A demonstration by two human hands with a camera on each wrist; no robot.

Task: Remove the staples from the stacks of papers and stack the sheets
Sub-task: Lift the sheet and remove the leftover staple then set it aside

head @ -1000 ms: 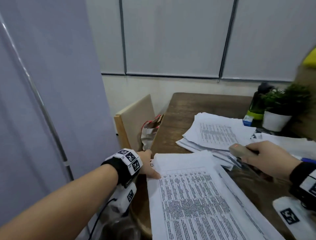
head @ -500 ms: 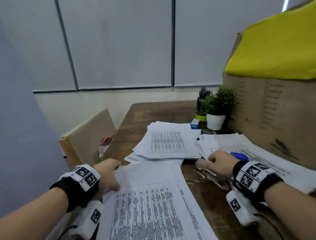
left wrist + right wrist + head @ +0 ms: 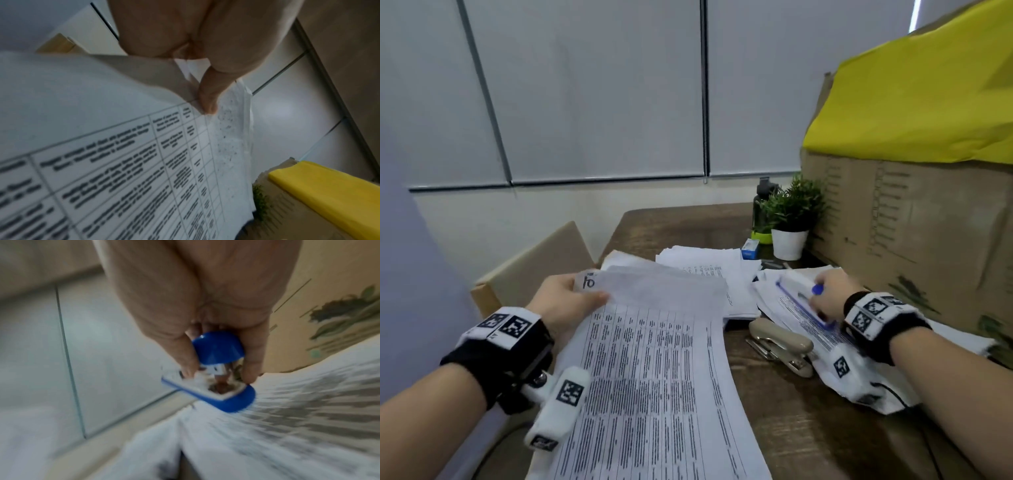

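My left hand (image 3: pixel 566 299) (image 3: pixel 205 91) pinches the top left corner of a printed paper stack (image 3: pixel 650 387) (image 3: pixel 123 170) and lifts it off the table; the top sheets curl back. My right hand (image 3: pixel 828 299) (image 3: pixel 216 363) grips a blue and white stapler (image 3: pixel 803 303) (image 3: pixel 213 382) over the papers at the right (image 3: pixel 804 329). A beige stapler (image 3: pixel 782 344) lies on the wooden table (image 3: pixel 798 425) between the two stacks. A third pile of loose sheets (image 3: pixel 709 270) lies further back in the middle.
A large cardboard box (image 3: pixel 914 240) with a yellow sheet (image 3: pixel 928 102) on top lines the right side. A potted plant (image 3: pixel 791 219), a dark bottle (image 3: pixel 763 205) and a small blue box (image 3: pixel 750 248) stand at the back. A chair back (image 3: pixel 534 270) is at the left.
My left hand has lifted the corner of the near stack, which lay flat before. My right hand left the beige stapler on the table and now holds the blue one.
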